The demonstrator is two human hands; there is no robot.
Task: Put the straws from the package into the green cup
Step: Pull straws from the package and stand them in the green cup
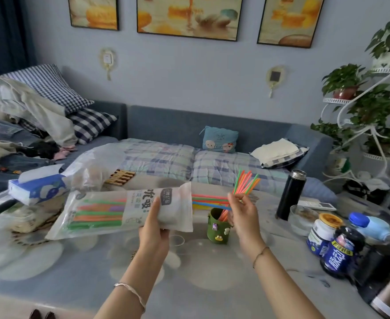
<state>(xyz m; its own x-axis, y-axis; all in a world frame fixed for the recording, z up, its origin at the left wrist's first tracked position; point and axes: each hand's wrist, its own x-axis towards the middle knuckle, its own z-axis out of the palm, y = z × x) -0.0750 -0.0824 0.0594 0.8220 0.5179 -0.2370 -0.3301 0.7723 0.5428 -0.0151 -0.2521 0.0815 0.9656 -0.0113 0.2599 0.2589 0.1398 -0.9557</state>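
The left hand (153, 223) clamps the straw package (122, 209) and holds it level above the table (74, 272), just left of the green cup (219, 229). Its open mouth faces the cup, with loose straws (210, 200) poking out sideways above the rim. The right hand (242, 212), the nearer one to the cup, pinches a bunch of straws (245, 183). Their long axis is tilted up and away, the tops fanned out above the cup. The cup sits directly below that hand, so the bunch looks set to drop straight down. The lower ends vanish behind the fingers, so it's hard to tell whether they have already entered the cup. The package's printed film also hides how many straws remain.
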